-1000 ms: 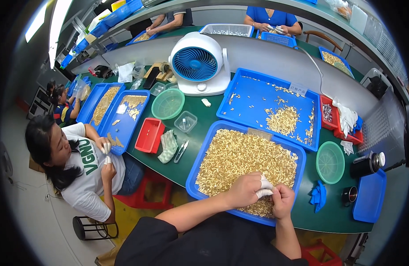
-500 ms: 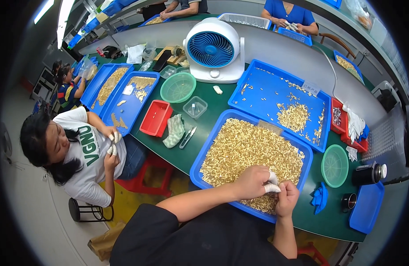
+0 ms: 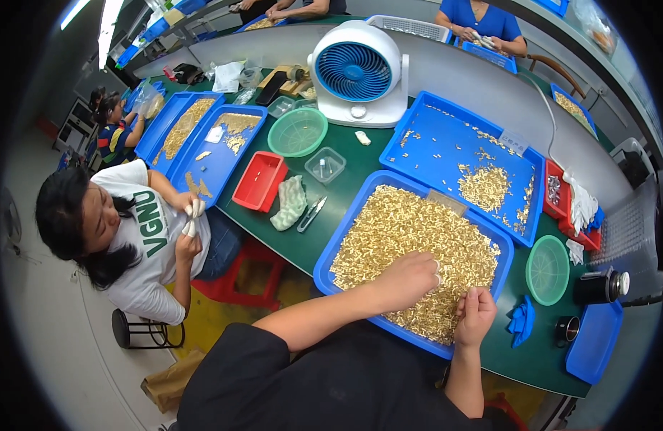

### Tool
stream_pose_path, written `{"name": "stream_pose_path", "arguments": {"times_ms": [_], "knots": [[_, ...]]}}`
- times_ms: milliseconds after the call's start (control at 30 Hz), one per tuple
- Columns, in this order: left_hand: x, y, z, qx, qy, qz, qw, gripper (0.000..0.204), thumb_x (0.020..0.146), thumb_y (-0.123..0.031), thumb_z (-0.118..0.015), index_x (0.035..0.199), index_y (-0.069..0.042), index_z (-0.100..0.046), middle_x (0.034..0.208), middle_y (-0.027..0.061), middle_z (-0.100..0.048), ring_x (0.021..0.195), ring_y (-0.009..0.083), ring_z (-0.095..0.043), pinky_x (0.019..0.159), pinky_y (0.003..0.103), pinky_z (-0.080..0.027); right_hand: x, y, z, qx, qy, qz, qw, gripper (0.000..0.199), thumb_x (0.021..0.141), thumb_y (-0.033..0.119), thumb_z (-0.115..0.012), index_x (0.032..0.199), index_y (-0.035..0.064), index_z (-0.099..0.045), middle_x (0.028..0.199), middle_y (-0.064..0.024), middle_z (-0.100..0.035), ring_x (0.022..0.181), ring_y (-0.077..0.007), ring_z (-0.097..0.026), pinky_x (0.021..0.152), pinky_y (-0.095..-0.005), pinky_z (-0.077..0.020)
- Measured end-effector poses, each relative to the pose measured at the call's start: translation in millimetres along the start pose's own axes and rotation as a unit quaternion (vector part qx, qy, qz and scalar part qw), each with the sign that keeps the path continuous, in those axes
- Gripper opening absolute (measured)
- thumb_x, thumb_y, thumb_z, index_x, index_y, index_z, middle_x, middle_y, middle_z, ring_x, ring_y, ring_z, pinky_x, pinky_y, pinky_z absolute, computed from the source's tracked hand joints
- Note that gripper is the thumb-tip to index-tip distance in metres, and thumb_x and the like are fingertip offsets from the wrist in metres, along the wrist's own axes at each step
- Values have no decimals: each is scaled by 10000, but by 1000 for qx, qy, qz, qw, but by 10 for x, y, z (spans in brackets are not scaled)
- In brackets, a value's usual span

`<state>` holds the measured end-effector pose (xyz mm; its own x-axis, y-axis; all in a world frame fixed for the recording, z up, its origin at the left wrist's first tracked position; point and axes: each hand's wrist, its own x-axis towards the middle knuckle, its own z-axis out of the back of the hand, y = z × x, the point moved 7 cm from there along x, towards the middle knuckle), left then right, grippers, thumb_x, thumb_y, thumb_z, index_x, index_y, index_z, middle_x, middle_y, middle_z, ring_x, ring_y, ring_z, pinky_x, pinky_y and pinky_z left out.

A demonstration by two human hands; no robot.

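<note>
hands have parted since a moment ago: left hand (image 3: 409, 279) now lies curled, palm down, on the gold pieces (image 3: 410, 237) in the blue tray (image 3: 330, 260) on the counter (image 3: 346, 161); right hand (image 3: 475, 314) is closed loosely, contents hidden. another sorting pick seems underway.

Tray wall (image 3: 330, 267) before heaped brass pieces (image 3: 410, 237)

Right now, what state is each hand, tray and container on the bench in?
Left hand: palm down on the brass pieces, grip unclear.
Right hand: curled closed.
Near blue tray: heaped with brass pieces.
Far blue tray: sparsely scattered.
Red bin: nearly empty.
Green bowl: upright.
Fan: upright, running unclear.
</note>
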<state>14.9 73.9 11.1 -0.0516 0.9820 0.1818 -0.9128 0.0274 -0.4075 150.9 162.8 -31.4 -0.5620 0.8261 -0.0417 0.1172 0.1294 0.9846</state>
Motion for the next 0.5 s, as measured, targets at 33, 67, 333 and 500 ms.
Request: {"name": "stream_pose_path", "arguments": {"times_ms": [33, 67, 333, 500], "knots": [[1, 6, 37, -40, -31, 1, 999, 76, 770, -136, -667, 799, -73, -637, 815, 68, -552, 871, 262, -534, 757, 381, -447, -5, -9, -21, 2, 8, -4, 1000, 212, 944, 162, -547, 776, 32, -539, 606, -4, -514, 487, -43, -427, 450, -176, -327], [-9, 19, 73, -80, -62, 3, 995, 63, 764, -115, -660, 778, -63, -627, 812, 71, -552, 854, 266, -535, 745, 380, -447, -12, -12, -18, 1, 4, -4, 1000, 205, 942, 160, -551, 782, 31, -545, 607, -5, -518, 488, -45, -431, 451, -175, -329], [-65, 124, 75, -232, -118, 37, 965, 143, 810, -156, -631, 810, -18, -597, 685, 153, -531, 680, 361, -539, 647, 437, -440, 3, -39, -26, 4, 29, -13, 999, 161, 945, 137, -541, 822, 33, -551, 669, -16, -539, 521, -51, -449, 464, -177, -351], [-116, 107, 156, -343, -171, 61, 922, 141, 841, -165, -652, 895, -35, -655, 729, 128, -616, 672, 302, -602, 611, 376, -467, -2, -51, -18, 3, 21, -17, 1000, 175, 938, 134, -548, 800, 26, -550, 648, -18, -540, 507, -54, -450, 461, -180, -352]]}}
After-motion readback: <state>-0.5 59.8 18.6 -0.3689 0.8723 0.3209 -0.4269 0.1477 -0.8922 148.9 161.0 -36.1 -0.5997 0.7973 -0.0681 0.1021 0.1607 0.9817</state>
